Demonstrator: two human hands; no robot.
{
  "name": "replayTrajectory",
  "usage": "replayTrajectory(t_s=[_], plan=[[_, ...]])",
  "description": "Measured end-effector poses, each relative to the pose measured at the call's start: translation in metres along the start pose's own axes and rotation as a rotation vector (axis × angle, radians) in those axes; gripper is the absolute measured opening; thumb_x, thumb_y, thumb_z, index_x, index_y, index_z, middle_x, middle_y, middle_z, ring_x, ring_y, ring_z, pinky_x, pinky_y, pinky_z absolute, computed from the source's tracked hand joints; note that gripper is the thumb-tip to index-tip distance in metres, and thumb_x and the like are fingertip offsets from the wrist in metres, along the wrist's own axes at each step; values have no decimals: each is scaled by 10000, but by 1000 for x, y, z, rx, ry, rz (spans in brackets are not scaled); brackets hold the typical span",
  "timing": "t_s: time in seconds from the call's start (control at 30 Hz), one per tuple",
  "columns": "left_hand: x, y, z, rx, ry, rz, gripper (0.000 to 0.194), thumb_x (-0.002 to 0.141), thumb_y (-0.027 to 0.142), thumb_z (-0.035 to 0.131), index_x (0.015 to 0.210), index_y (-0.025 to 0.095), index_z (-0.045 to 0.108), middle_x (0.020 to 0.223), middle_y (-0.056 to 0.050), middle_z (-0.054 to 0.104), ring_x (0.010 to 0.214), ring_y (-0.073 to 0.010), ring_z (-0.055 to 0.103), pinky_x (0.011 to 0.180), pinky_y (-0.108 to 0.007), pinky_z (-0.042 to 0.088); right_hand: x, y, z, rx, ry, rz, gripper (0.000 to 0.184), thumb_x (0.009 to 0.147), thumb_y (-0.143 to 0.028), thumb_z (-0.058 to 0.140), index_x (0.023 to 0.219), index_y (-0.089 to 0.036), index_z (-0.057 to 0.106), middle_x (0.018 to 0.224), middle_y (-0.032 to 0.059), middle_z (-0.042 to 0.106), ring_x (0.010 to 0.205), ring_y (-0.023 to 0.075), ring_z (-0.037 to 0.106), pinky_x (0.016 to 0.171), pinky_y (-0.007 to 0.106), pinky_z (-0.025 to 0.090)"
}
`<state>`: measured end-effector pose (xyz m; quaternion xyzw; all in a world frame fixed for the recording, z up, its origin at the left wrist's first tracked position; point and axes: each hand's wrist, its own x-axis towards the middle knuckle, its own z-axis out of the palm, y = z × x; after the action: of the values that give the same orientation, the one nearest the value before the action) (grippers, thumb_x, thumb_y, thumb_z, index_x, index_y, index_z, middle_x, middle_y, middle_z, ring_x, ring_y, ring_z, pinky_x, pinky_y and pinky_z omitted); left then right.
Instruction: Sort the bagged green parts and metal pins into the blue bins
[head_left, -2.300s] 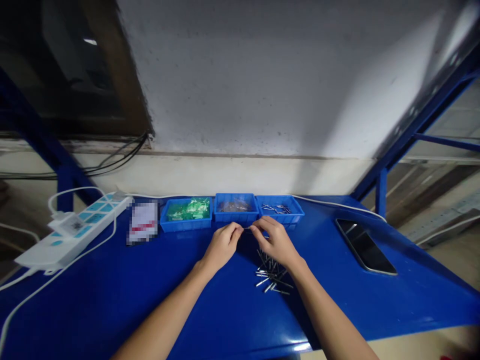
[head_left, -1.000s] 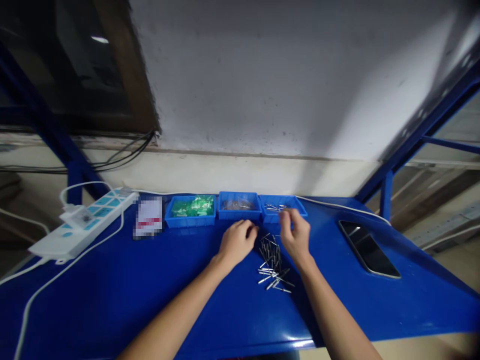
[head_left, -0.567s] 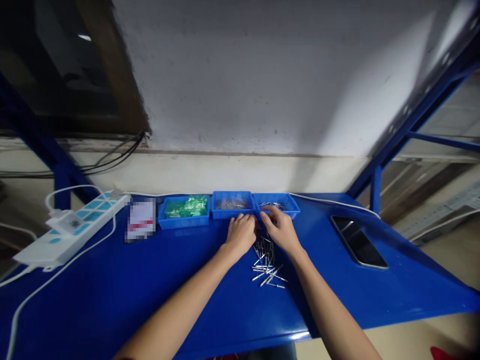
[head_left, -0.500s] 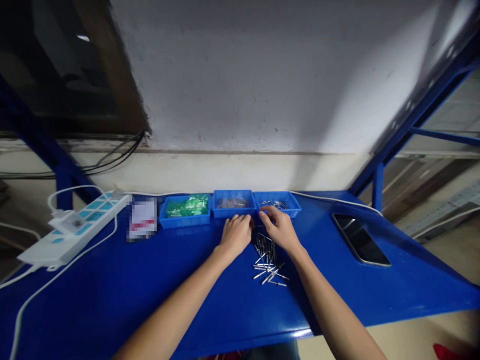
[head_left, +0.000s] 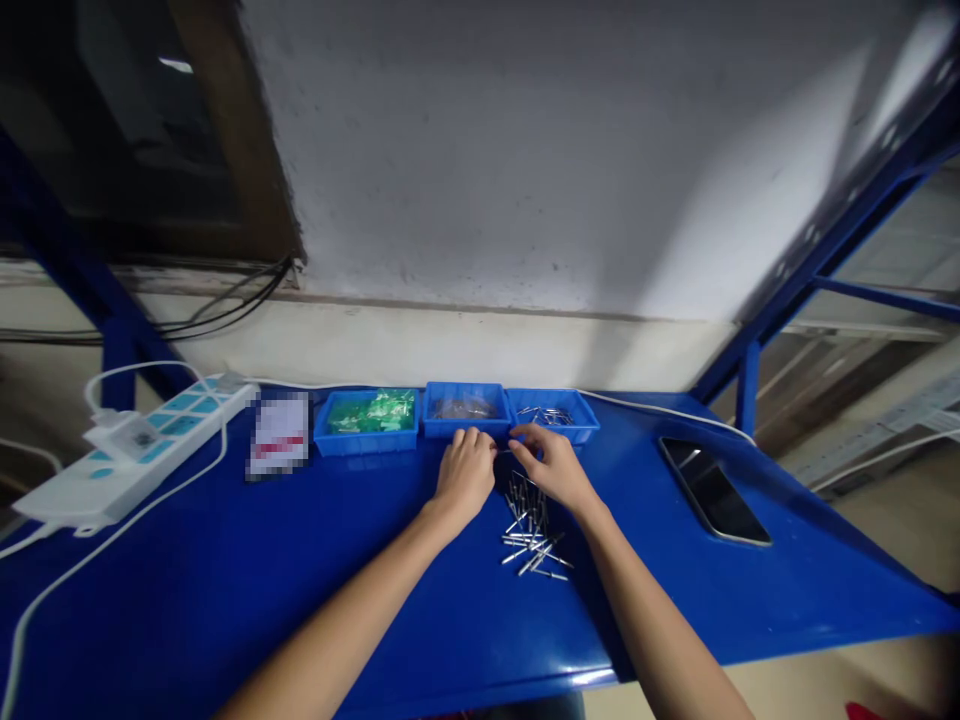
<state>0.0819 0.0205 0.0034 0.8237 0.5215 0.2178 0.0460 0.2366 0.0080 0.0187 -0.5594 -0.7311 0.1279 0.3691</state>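
Note:
My left hand is closed, its fingers curled and thumb side turned toward the other hand, just in front of the middle blue bin. My right hand faces it with thumb and fingertip pinched, in front of the right blue bin. A small thin piece seems to lie between the two sets of fingertips, too small to make out. Below the hands, a loose pile of silvery metal rivets lies on the blue table. More silvery pieces like them are in the right bin.
The left blue bin holds green plastic packets; the middle one has small brownish pieces. Further left are a blurred white-and-red packet and a white power strip with cables. A black phone lies at right. A wall stands behind.
My right hand's fingertips have moved left and slightly down, away from the right bin's front and closer to my left hand. The whole view has shifted slightly. The pile looks the same.

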Motion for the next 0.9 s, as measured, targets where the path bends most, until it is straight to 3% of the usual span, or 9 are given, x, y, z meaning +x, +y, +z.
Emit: replayTrajectory(t_s=[0.13, 0.27, 0.43, 0.63, 0.8, 0.9], plan=[[-15, -25, -14, -45, 58, -39, 259, 933, 259, 357, 832, 163, 575, 872, -76, 614, 883, -221, 520, 808, -340, 410, -3, -10, 9, 41, -77, -126, 130, 833, -251, 520, 912, -196, 608, 706, 6, 587, 623, 135, 539, 605, 242, 399], [-21, -39, -13, -85, 60, -60, 340, 944, 276, 320, 722, 176, 558, 773, -56, 628, 803, -207, 550, 794, -339, 403, -7, -17, 18, 48, -101, -168, 106, 837, -218, 515, 910, -201, 590, 749, 16, 593, 648, 138, 537, 626, 242, 403], [-19, -39, -7, -270, 83, -42, 355, 938, 288, 319, 677, 189, 538, 712, -37, 629, 766, -196, 570, 731, -311, 409, -7, -19, 21, -1, -111, -180, 95, 858, -184, 472, 876, -205, 563, 777, 24, 597, 676, 142, 545, 627, 230, 392], [-23, -38, -8, -548, 183, 37, 149, 889, 297, 442, 871, 203, 556, 829, -18, 623, 779, -152, 574, 718, -252, 424, -5, -19, 21, -29, -59, -111, 195, 918, -256, 389, 803, -192, 532, 741, 37, 598, 665, 151, 551, 628, 238, 387], [-22, -37, -13, -515, 197, 47, 228, 906, 302, 399, 777, 193, 553, 747, -17, 610, 758, -161, 570, 706, -262, 408, -7, -22, 19, 16, -74, -150, 143, 900, -292, 445, 922, -200, 552, 715, 6, 583, 628, 136, 533, 609, 229, 388], [-17, -38, -13, -609, 130, 25, 282, 914, 338, 373, 772, 187, 565, 693, -8, 608, 691, -148, 580, 666, -248, 415, -7, -24, 17, 23, -60, -208, 126, 890, -280, 460, 895, -202, 559, 740, 10, 580, 645, 132, 531, 620, 225, 393]])
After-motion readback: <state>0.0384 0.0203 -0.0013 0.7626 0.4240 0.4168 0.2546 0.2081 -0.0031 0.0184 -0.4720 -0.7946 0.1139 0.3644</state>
